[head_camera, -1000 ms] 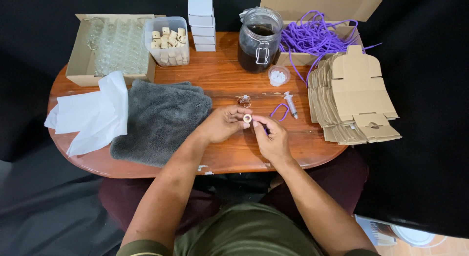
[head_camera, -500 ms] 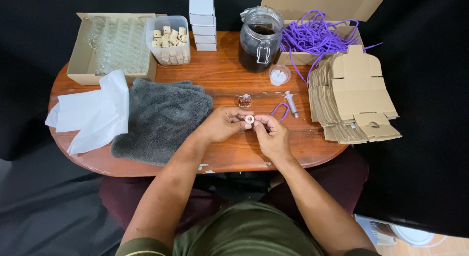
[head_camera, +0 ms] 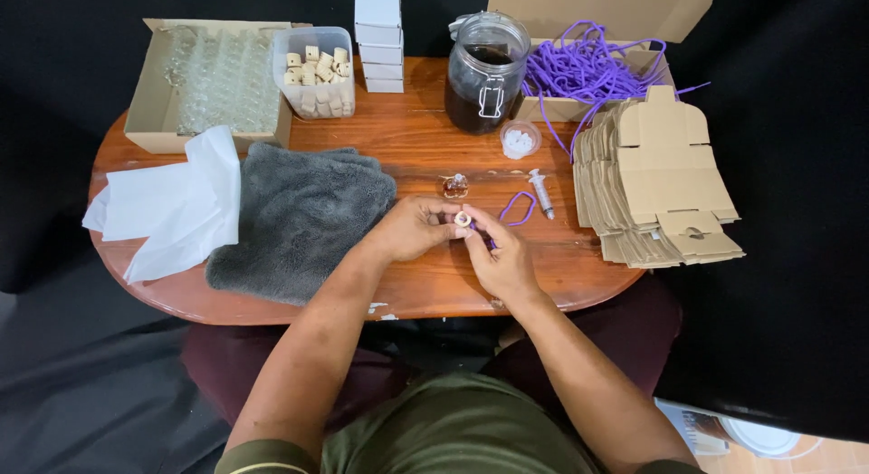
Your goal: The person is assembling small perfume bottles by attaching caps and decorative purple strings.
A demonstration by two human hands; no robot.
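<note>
My left hand (head_camera: 412, 227) pinches a small round cork ring (head_camera: 463, 219) between its fingertips above the wooden table (head_camera: 416, 148). My right hand (head_camera: 501, 254) meets it from the right, fingertips on the ring and on a piece of purple cord (head_camera: 518, 206) that loops toward the syringe. A tiny glass bottle (head_camera: 454, 185) with amber liquid stands just behind my hands.
A grey towel (head_camera: 294, 222) and white tissue paper (head_camera: 167, 207) lie left. Behind are a box of glass bottles (head_camera: 204, 80), a tub of corks (head_camera: 315, 73), stacked white boxes (head_camera: 379, 39), a dark jar (head_camera: 484, 71), a cord box (head_camera: 588, 67), a small cup (head_camera: 518, 139), a syringe (head_camera: 540, 192) and flat cartons (head_camera: 656, 180).
My right fingers have shifted closer over the cork ring, and the purple cord loop moved slightly. The hands stay in the same spot.
</note>
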